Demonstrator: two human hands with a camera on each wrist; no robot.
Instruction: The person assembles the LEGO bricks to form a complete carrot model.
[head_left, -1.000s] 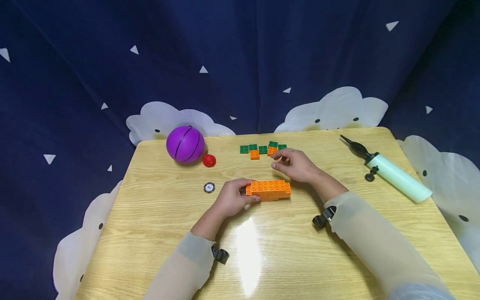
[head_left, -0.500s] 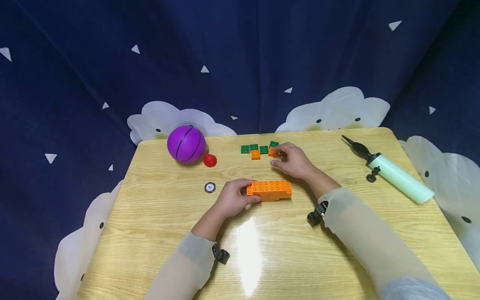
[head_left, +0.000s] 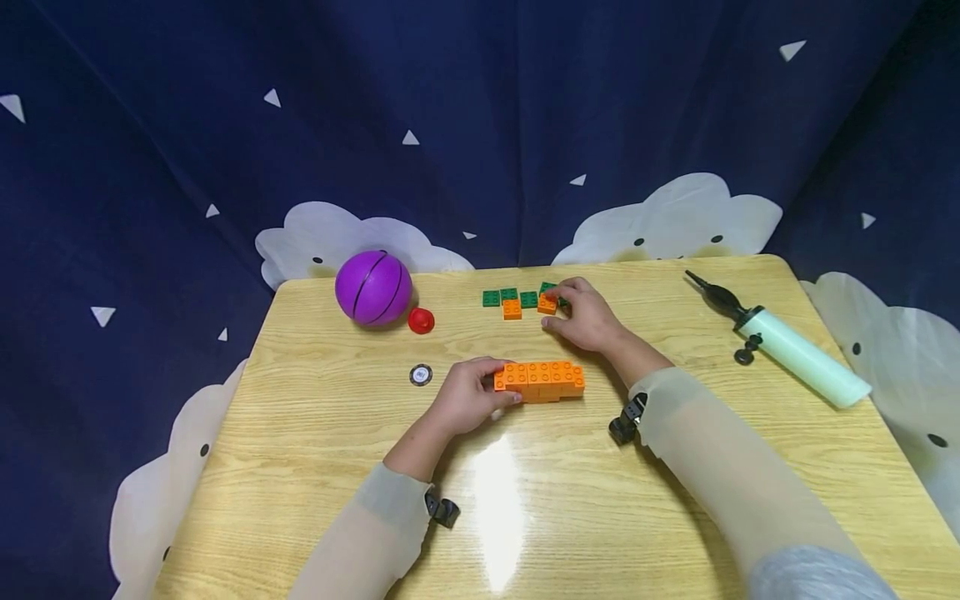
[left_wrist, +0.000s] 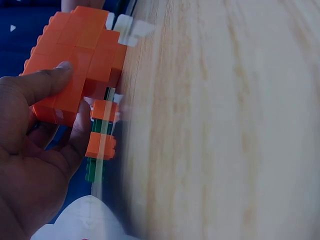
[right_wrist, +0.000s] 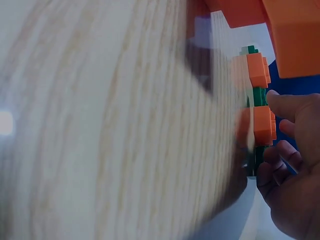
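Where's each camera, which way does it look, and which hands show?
Head: on the person's head, looking forward and down at the table; left hand, right hand and sleeves show.
Left wrist: on that wrist, looking past the left hand at the orange build; maybe some right hand too.
Right wrist: on that wrist, looking low across the table at small orange bricks; right hand shows.
Both wrist views share the orange build and small orange bricks.

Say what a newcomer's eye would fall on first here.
Probably the purple ball, toward the back left of the table. Next, the big orange brick build gripped by the left hand near the middle, then the mint-green tube lying on the right.
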